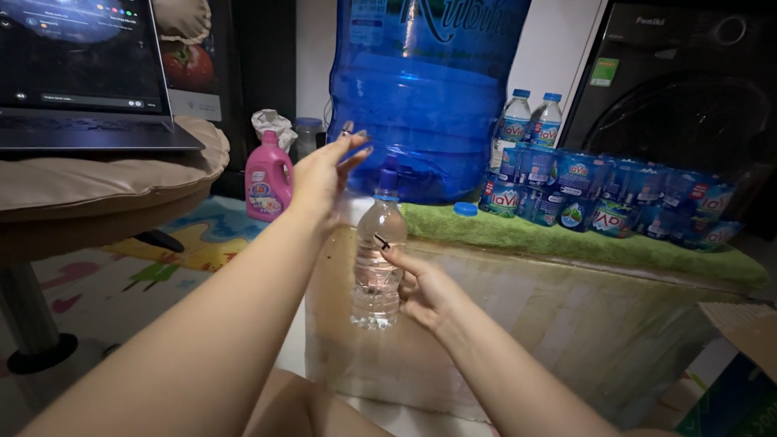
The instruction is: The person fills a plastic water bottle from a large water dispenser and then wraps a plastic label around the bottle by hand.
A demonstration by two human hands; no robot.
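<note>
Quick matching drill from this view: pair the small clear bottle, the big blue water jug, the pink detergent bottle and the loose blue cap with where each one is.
1. small clear bottle
2. big blue water jug
3. pink detergent bottle
4. loose blue cap

a. lying on the green mat
b. on the floor beside the round table
c. held in the right hand
d. standing behind the raised left hand

Pairs: 1-c, 2-d, 3-b, 4-a

On my left a laptop screen (81, 48) glows dim above the pink detergent bottle (268, 176) with its colourful label, while right of the big blue water jug (425, 97) lies a shrink-wrapped pack of blue-labelled water bottles (607, 198).
</note>
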